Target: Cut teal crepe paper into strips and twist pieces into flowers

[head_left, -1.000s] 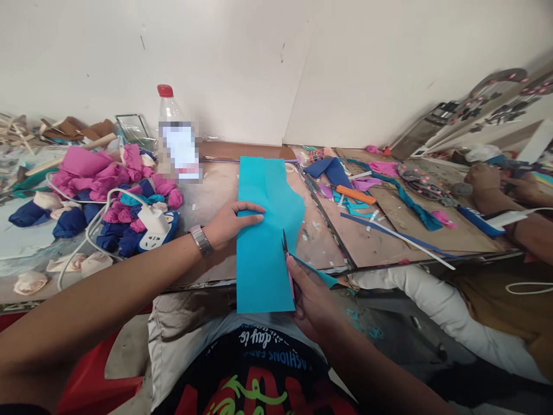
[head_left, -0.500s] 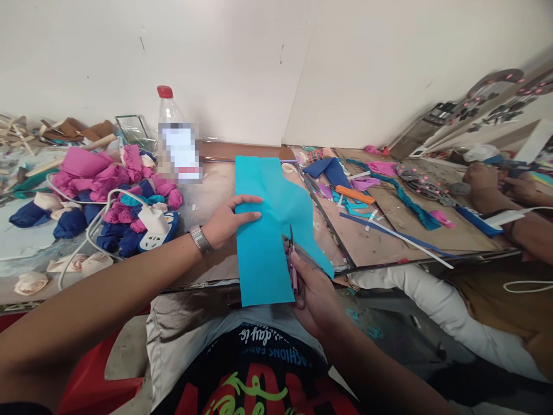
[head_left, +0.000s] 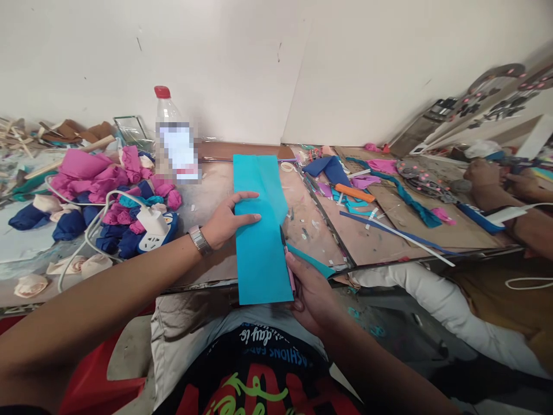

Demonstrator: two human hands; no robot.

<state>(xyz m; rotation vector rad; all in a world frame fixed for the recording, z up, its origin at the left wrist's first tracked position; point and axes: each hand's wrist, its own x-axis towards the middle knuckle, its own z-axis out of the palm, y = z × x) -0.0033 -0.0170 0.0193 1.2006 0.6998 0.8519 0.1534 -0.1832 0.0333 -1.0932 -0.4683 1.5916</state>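
While L hand (head_left: pixel 228 219) pins teal sheet (head_left: pixel 259 242), R hand (head_left: pixel 309 294) grips scissors (head_left: pixel 287 262), bottle (head_left: pixel 171 135) behind.

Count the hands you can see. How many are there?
4. The left hand presses the blue sheet; the right hand holds scissors at its edge. Another person's two hands are far right. More may be hidden.

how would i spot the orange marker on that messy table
Start at the wooden table along the white wall, then go right of the teal sheet to the scrap pile. The orange marker lies there slanted, the only solid orange stick among blue, teal and purple offcuts.
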